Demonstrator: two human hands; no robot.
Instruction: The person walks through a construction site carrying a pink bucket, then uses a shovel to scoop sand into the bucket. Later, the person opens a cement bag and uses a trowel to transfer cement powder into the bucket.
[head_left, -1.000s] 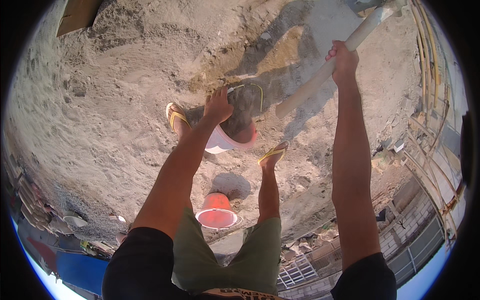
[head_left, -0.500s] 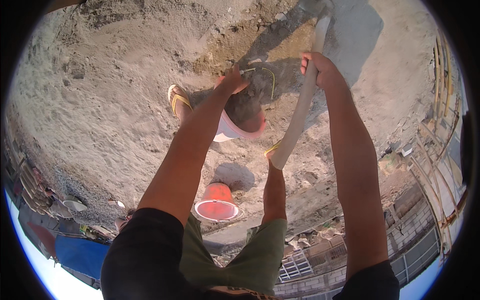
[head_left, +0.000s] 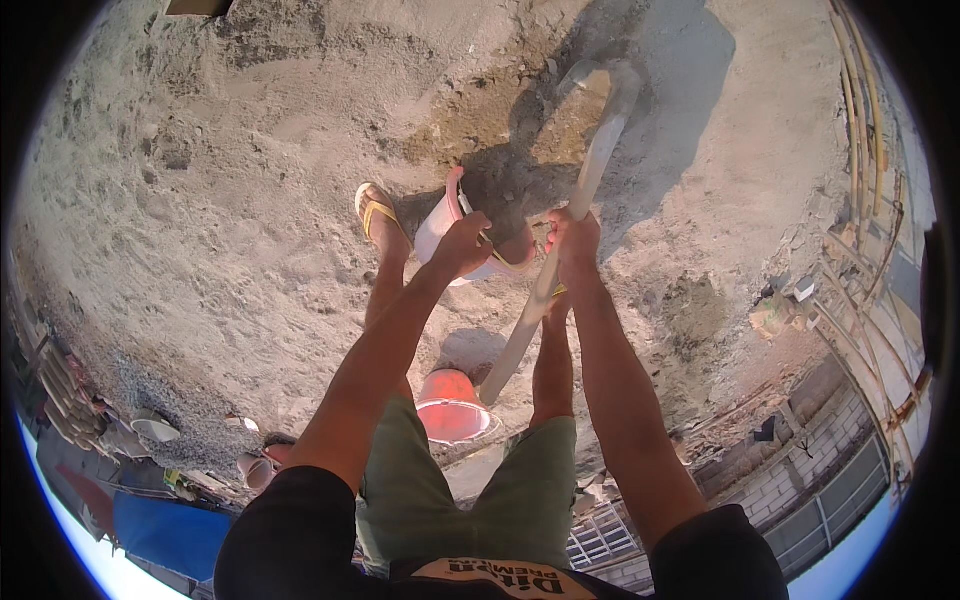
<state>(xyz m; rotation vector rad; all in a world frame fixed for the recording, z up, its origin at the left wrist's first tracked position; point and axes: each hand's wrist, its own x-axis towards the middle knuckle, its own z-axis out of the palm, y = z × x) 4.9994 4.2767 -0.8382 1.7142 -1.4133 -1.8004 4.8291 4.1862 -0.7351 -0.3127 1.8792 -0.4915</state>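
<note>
My left hand [head_left: 462,245] is closed on the near rim of a white bucket [head_left: 436,228] that has a pink rim and a yellow wire handle. The bucket is full of dark sand and stands on the sandy ground in front of my feet. My right hand [head_left: 572,240] grips the pale wooden handle of a shovel [head_left: 590,175] just right of the bucket. The shovel blade [head_left: 592,85] lies in the damp sand beyond it. My hand hides the middle of the handle.
An orange bucket [head_left: 452,405] stands between my legs, by the shovel handle's lower end. My left foot wears a yellow sandal [head_left: 375,212]. Loose sand [head_left: 200,220] spreads to the left. Bamboo poles [head_left: 868,120] and a brick wall [head_left: 790,480] lie at the right.
My right hand has swung the shovel down from the upper right to beside the bucket. My left hand has stayed on the bucket's rim.
</note>
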